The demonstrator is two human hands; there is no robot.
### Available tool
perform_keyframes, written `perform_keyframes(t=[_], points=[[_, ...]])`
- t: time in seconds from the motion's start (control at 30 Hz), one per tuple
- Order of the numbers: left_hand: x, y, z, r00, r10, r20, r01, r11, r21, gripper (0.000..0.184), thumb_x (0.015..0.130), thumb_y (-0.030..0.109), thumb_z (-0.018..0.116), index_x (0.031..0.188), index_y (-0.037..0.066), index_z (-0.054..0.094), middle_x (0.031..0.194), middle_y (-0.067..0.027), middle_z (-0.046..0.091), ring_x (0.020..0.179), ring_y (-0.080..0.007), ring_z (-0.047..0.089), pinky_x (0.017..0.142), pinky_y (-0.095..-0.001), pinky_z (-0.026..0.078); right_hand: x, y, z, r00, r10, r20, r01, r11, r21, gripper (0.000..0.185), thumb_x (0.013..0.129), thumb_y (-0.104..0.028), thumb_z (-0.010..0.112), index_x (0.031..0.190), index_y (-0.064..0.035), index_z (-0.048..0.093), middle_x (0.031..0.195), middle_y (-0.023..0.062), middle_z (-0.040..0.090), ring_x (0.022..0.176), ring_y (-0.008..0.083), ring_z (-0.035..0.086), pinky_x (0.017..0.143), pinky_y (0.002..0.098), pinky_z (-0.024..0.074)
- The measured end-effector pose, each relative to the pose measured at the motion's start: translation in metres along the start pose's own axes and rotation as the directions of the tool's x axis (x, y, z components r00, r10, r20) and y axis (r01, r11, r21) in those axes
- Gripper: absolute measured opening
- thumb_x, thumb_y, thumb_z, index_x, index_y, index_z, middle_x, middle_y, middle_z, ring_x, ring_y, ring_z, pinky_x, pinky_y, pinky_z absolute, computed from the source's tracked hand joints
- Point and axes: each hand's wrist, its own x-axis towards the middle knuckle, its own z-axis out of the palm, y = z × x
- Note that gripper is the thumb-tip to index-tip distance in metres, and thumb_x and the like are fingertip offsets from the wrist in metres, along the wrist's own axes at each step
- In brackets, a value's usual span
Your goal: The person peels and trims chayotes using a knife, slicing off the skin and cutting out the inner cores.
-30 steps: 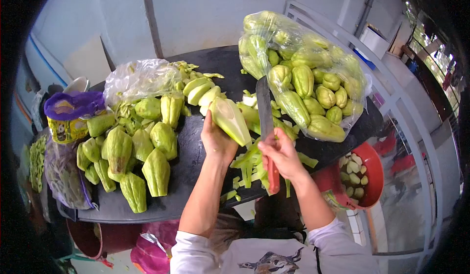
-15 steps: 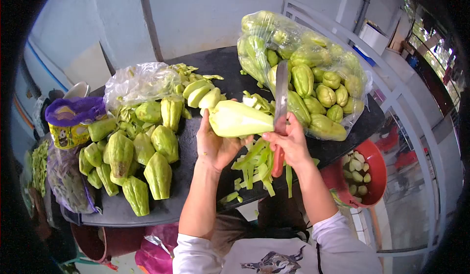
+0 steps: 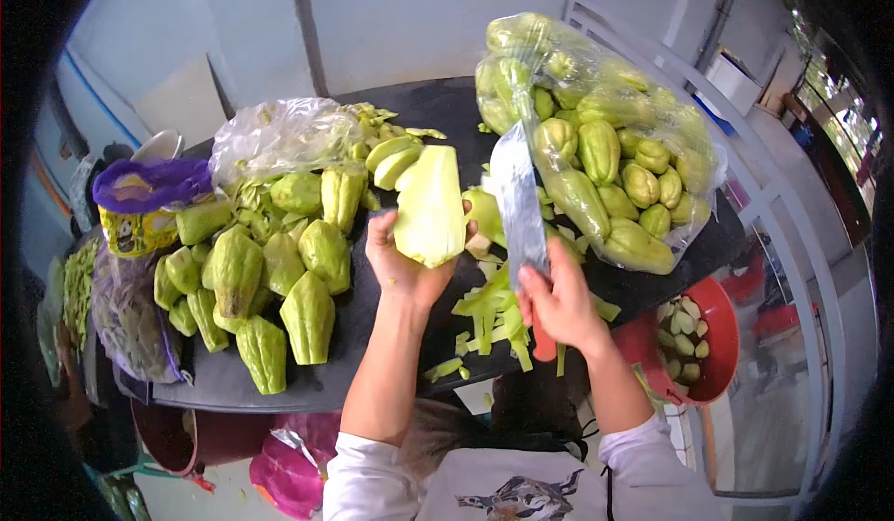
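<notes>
A pale, peeled chayote (image 3: 430,209) stands upright in my left hand (image 3: 410,265), its fingers wrapped around the lower part. My right hand (image 3: 564,302) grips a knife (image 3: 521,204) by its red handle; the broad blade points up and away, apart from the chayote. Green peel strips (image 3: 494,311) lie on the black table below and between my hands. Left of my left hand is a pile of green chayotes (image 3: 307,316) with cut ends. Several pale peeled pieces (image 3: 396,161) sit just behind the held chayote.
A clear plastic bag of whole chayotes (image 3: 601,162) fills the table's right rear. A crumpled plastic bag (image 3: 284,135) and a purple-and-yellow bag (image 3: 149,200) stand at the left. Beyond the table's right edge, a red bucket (image 3: 722,335) holds pale pieces beside a metal railing (image 3: 792,260).
The chayote has turned from lying sideways to upright and moved away from the blade. The knife has swung to show its broad side, and my right hand has shifted slightly down and right.
</notes>
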Motion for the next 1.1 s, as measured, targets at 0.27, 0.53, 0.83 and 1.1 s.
perform_keyframes(t=[0.27,0.53,0.83,1.1], points=[[-0.003,0.007,0.003,0.997,0.074,-0.036,-0.078,0.992,-0.098,0.055,0.094,0.044,0.051,0.131,0.002,0.055,0.122,-0.0141,0.064,0.11,-0.0305,0.062,0.101,-0.0423,0.046,-0.019,0.017,0.017,0.992,-0.117,0.045,0.125,0.944,-0.304,0.023,0.097,-0.014,0.056,0.107,0.0004,0.042,0.071,0.0179,0.06,0.064,0.0357,0.064,0.059,0.0439,0.0479],[-0.003,0.003,0.01,0.989,0.147,0.033,-0.148,0.988,0.042,0.066,0.095,0.053,0.05,0.136,0.001,0.049,0.123,-0.0196,0.062,0.109,-0.0325,0.063,0.098,-0.0446,0.049,-0.029,0.014,0.014,0.995,-0.097,-0.012,0.087,0.933,-0.349,0.026,0.096,-0.016,0.059,0.106,0.0027,0.043,0.08,0.0237,0.063,0.071,0.0418,0.064,0.061,0.0461,0.0475],[-0.007,0.003,0.012,0.986,0.139,0.094,-0.143,0.989,0.04,0.072,0.094,0.057,0.05,0.137,0.0,0.048,0.123,-0.0207,0.061,0.108,-0.0325,0.063,0.097,-0.0435,0.05,-0.03,0.008,0.013,0.995,-0.096,-0.009,0.088,0.942,-0.323,0.027,0.095,-0.015,0.06,0.108,0.0038,0.045,0.08,0.0235,0.062,0.068,0.0414,0.063,0.058,0.0443,0.0463],[-0.007,0.001,0.015,0.984,0.176,0.039,-0.18,0.978,0.109,0.07,0.094,0.056,0.051,0.136,0.001,0.049,0.123,-0.0207,0.061,0.108,-0.0315,0.063,0.097,-0.0421,0.05,-0.028,0.015,0.016,0.992,-0.122,-0.01,0.11,0.927,-0.359,0.032,0.094,-0.015,0.063,0.11,0.006,0.045,0.078,0.0244,0.061,0.068,0.0432,0.062,0.058,0.0455,0.047]])
